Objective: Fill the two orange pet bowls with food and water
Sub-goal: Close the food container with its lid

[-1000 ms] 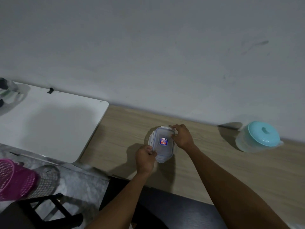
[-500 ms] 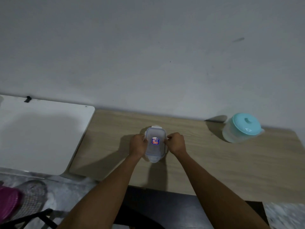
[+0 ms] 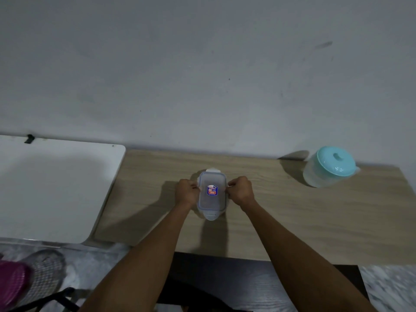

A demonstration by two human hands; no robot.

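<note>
Wooden table [image 3: 292, 221] against plain grey wall [image 3: 202, 75]

There were two hands, a left hand [image 3: 186, 192] and a right hand [image 3: 240, 190], one clear lidded container [image 3: 211, 194], one teal-lidded jug [image 3: 329, 167], two tabletops, wooden [image 3: 292, 221] and white [image 3: 51, 188], and one pink basket [image 3: 11, 282].

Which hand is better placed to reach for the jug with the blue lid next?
The right hand. The jug stands on the table's far right, on that hand's side; the left hand would have to cross the container.
</note>
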